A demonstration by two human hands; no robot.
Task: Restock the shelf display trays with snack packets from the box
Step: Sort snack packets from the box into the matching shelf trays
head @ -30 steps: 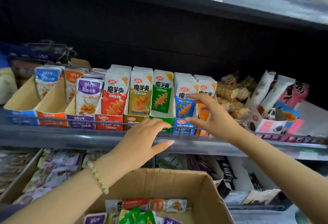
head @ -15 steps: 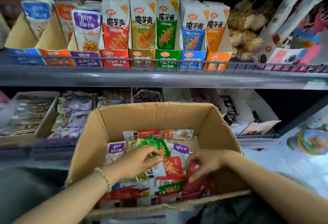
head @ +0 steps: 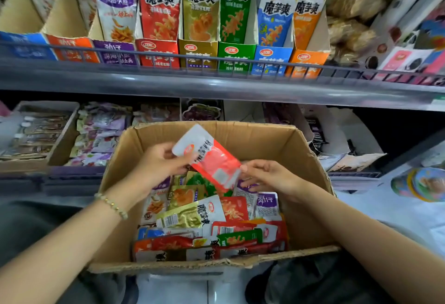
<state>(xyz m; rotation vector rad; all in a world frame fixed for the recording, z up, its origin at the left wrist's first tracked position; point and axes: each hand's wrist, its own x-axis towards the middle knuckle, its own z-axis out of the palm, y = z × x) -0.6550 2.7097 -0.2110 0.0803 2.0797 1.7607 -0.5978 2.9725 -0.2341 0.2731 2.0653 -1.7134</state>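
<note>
The step seemed to be picking: a person held one red snack packet (head: pixel 212 161) just above the open cardboard box (head: pixel 301 159), over the loose packets (head: pixel 192 214) heaped inside. The left hand (head: pixel 159 166) pinched its white top end and the right hand (head: pixel 269 178) pinched its lower corner. Next, it likely needed lifting to the red display tray (head: pixel 157 53) on the shelf (head: pixel 216 84) above and sliding in upright among matching packets. The packet was flat, glossy and tilted, showing black print and a pale label patch.

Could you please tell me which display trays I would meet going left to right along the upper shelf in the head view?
dark blue tray → orange-red tray → purple tray → red tray → gold tray → green tray → light blue tray → orange tray
</note>
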